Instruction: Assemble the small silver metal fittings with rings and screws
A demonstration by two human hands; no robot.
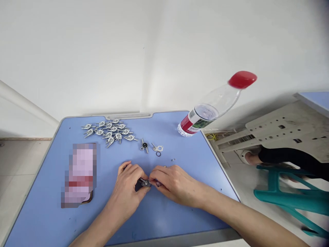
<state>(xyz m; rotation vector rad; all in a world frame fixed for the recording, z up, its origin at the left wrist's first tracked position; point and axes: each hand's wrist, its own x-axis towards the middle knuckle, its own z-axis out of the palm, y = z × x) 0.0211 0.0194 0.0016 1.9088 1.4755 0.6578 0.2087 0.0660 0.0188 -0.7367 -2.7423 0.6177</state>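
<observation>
My left hand (130,185) is closed around a small metal valve-like fitting (146,183), with a dark piece beside it under the fingers. My right hand (176,181) meets it from the right, thumb and fingers pinched together at the fitting's edge; what lies between them is mostly hidden. Just beyond the hands lie another fitting with a round black face (145,145), a flat metal plate with a lever (157,148) and a black rubber ring (158,154). Tiny screws (173,160) rest to their right.
Several assembled metal fittings (113,129) lie in a cluster at the back left of the blue table (102,226). A blurred-out phone (80,175) is at the left. A red-capped bottle (197,120) stands back right. Beyond are a green stool (290,192) and a person's leg (280,157).
</observation>
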